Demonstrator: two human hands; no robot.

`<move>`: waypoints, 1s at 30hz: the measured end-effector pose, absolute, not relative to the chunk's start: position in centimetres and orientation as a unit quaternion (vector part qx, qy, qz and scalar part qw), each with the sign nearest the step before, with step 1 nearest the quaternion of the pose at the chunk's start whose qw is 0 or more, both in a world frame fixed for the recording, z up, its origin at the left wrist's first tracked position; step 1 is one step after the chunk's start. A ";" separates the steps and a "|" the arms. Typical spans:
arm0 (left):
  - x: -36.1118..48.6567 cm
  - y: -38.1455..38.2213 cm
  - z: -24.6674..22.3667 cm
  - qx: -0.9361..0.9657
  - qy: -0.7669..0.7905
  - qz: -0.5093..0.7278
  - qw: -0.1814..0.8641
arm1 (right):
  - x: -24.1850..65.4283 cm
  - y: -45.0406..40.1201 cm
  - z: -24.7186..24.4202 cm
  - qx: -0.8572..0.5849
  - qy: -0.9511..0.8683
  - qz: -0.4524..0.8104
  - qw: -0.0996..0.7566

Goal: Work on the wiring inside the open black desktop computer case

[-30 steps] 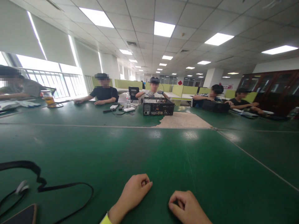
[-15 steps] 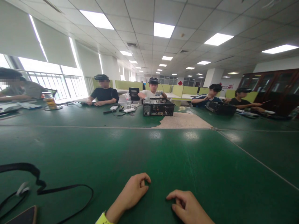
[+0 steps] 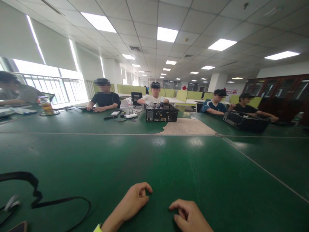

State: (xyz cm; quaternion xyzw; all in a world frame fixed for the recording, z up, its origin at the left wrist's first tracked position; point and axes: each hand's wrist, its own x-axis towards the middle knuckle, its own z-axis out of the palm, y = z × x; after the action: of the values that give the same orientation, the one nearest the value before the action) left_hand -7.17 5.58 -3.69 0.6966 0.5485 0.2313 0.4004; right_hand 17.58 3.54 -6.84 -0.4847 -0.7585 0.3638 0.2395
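My left hand (image 3: 135, 200) rests on the green table (image 3: 101, 164) at the bottom centre, its index finger and thumb apart and holding nothing. A bright yellow-green band (image 3: 98, 228) shows at that wrist. Just to the right lies my right hand (image 3: 189, 215), also without anything in it. Its index finger and thumb point left with a gap between them, while the other fingers curl under. The two hands do not touch. Left of them, a black strap (image 3: 60, 200) loops over the tabletop.
Part of a dark flat object (image 3: 20, 227) shows at the lower left. Across the table, a gloved person works at an open computer case (image 3: 161, 114). Another black case (image 3: 246, 121) stands at the right beside two people. A power strip (image 3: 131, 115) and a bottle (image 3: 130, 106) stand mid-left.
The black case at the right has been shifted further right and nearer. My view has turned slightly; my hands keep much the same pose.
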 end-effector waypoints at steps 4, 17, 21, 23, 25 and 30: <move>-7.2 5.5 -3.6 0.698 0.550 0.230 0.397 | 17.6 3.5 -6.9 -0.481 -0.766 0.364 0.223; -7.3 5.0 -3.6 0.699 0.536 0.238 0.409 | 17.3 3.0 -6.6 -0.499 -0.768 0.332 0.225; -7.4 5.0 -3.9 0.698 0.535 0.245 0.407 | 17.4 2.9 -6.7 -0.487 -0.784 0.323 0.209; -7.4 5.0 -4.0 0.699 0.533 0.250 0.405 | 17.4 2.7 -6.7 -0.486 -0.787 0.313 0.213; -7.3 4.9 -3.9 0.699 0.531 0.253 0.407 | 17.4 2.5 -6.5 -0.489 -0.787 0.309 0.216; -7.2 4.8 -3.9 0.699 0.530 0.251 0.410 | 17.3 2.4 -6.1 -0.491 -0.795 0.294 0.202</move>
State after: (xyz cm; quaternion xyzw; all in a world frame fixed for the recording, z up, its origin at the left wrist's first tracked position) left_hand -7.21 4.82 -3.85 0.6988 0.5299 0.2513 0.4095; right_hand 17.33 2.43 -6.12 -0.4912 -0.7945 0.2944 0.2017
